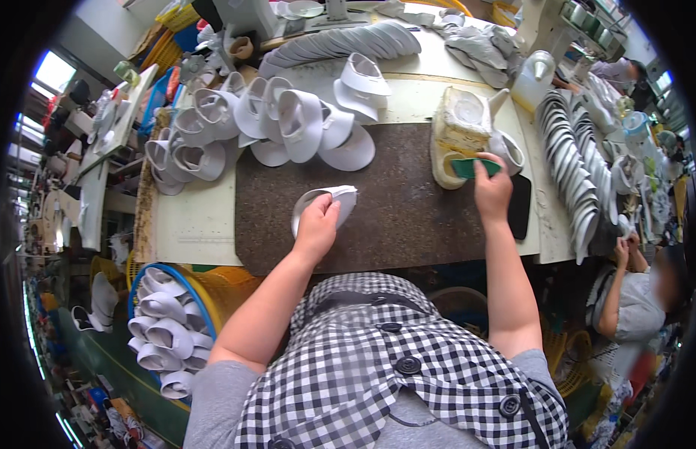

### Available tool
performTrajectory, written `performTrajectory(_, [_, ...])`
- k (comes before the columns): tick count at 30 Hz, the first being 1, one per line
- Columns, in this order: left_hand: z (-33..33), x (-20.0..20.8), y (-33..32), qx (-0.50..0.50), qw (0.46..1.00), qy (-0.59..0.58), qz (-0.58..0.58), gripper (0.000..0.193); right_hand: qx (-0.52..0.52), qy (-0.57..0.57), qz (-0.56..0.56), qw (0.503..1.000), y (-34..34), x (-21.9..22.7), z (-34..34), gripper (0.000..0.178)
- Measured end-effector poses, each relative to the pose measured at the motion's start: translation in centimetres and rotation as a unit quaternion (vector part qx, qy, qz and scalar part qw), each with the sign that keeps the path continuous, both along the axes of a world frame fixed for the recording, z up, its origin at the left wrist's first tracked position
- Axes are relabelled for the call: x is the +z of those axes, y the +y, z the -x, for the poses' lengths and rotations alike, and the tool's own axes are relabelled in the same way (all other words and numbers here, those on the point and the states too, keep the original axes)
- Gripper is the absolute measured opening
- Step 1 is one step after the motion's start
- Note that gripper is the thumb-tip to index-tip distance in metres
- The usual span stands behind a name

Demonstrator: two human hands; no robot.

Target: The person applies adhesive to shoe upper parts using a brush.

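My left hand [316, 230] is closed on a white shoe upper [346, 203], pinching it between thumb and fingers over a dark brown work mat [408, 224]. At the right, my right hand [493, 193] grips a flat green spreader [464, 168]. Its end is over a small round opening at the near end of a crusted, cream-coloured glue container [459, 129]. Whether the spreader touches the glue cannot be made out. Several white shoe uppers [300, 123] stand in a cluster beyond my left hand, at the back of the mat.
Long overlapping rows of white pieces [348, 46] lie at the back and along the right [569, 176]. A pale plastic bottle [533, 78] stands at the back right. Below the table's left edge, a blue-rimmed basket [213, 314] holds white uppers. Another person [640, 292] works at the right.
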State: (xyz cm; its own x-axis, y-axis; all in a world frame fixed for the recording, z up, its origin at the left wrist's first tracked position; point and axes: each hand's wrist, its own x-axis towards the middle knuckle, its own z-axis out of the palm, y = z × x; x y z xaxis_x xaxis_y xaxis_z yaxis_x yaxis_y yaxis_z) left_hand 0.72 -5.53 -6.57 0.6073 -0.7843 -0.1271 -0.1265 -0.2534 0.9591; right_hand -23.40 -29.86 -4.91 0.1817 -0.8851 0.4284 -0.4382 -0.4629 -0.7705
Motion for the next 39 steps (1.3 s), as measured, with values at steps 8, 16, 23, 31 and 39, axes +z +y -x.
performTrajectory(8, [2.3, 4.7, 1.2, 0.075, 0.927, 0.357, 0.085, 0.033, 0.174, -0.202, -0.287, 0.920, 6.1, 2.4, -3.6, 0.014])
performTrajectory(16, [2.3, 5.3, 2.2, 0.097, 0.904, 0.402, 0.110, 0.037, 0.306, -0.164, -0.028, 0.938, 12.1, 4.9, -11.6, 0.015])
performTrajectory(23, [0.6, 4.1, 3.0, 0.116, 0.868, 0.462, 0.140, 0.037, 0.429, -0.085, -0.016, 0.899, 11.9, 4.7, -12.8, 0.017])
performTrajectory(31, [-5.3, -0.9, 5.7, 0.227, 0.796, 0.539, 0.158, 0.037, 0.496, -0.053, -0.074, 0.864, 14.6, 0.7, -12.4, 0.024])
performTrajectory(39, [-7.3, -0.8, 7.3, 0.274, 0.760, 0.566, 0.165, 0.043, 0.555, 0.019, -0.049, 0.830, 13.8, -1.9, -11.5, 0.029])
